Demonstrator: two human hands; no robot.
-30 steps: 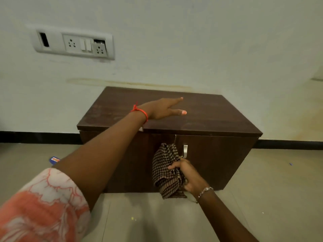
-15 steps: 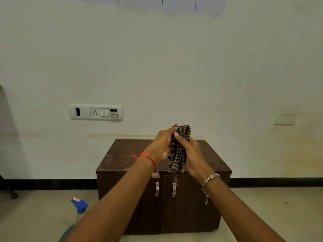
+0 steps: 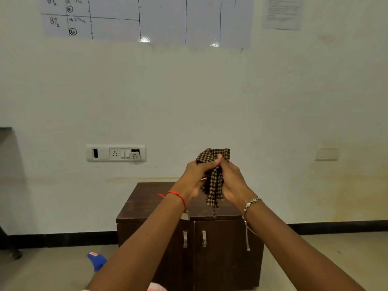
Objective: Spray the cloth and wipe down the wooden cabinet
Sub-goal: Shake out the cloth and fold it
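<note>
A brown checked cloth (image 3: 214,181) is bunched between both my hands, held up in front of the wall above the cabinet. My left hand (image 3: 194,175) grips it from the left and my right hand (image 3: 233,181) from the right, fingertips meeting near its top. Below them stands the dark wooden cabinet (image 3: 147,204), its two doors closed, with two metal handles (image 3: 194,238). A spray bottle's blue head (image 3: 97,260) shows on the floor to the cabinet's left; my left forearm hides the rest of the bottle.
A white socket and switch panel (image 3: 116,153) is on the wall left of my hands. Paper charts (image 3: 147,17) hang high on the wall. A black skirting strip (image 3: 336,226) runs along the floor line. Beige floor tiles (image 3: 315,259) lie on both sides of the cabinet.
One second ago my left hand rested flat on the cabinet top and my right held the cloth low by the doors. Both hands have since risen and now clasp the cloth together; the view tilted up.
</note>
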